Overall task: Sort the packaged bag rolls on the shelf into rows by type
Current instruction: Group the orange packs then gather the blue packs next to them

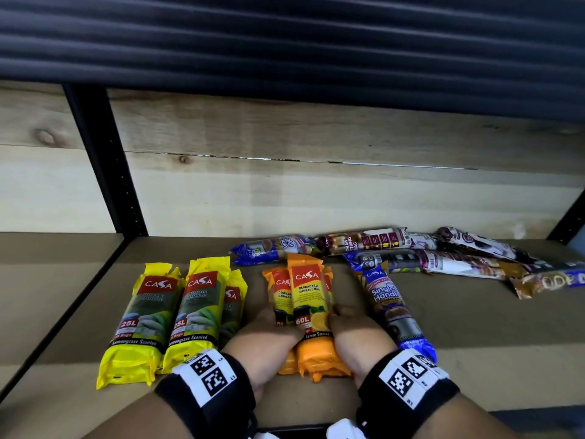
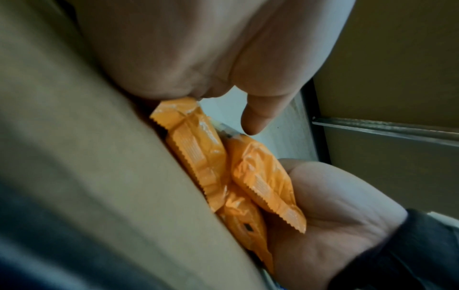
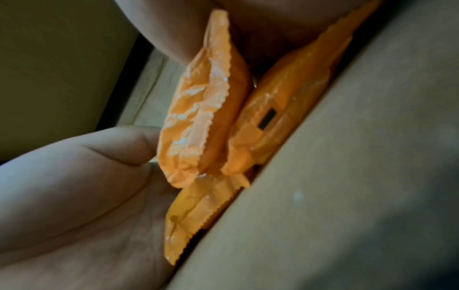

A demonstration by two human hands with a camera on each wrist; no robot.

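Three orange Casa garbage bag packs (image 1: 308, 299) lie stacked lengthwise in the middle of the shelf (image 1: 490, 337). My left hand (image 1: 275, 321) cups their left side and my right hand (image 1: 345, 318) cups their right side, so the stack is squeezed between them. In the left wrist view the orange packs (image 2: 198, 157) sit between my left palm (image 2: 198, 58) above and my right palm (image 2: 335, 206) below. The right wrist view has the orange packs (image 3: 206, 109) against my right hand (image 3: 87, 176). Three yellow Casa packs (image 1: 177, 315) lie side by side on the left.
A blue Single Handle roll (image 1: 392, 312) lies just right of my right hand. Several mixed rolls (image 1: 443, 251) are heaped at the back right. A black upright (image 1: 107, 160) stands at the back left against the wooden back wall (image 1: 316, 191).
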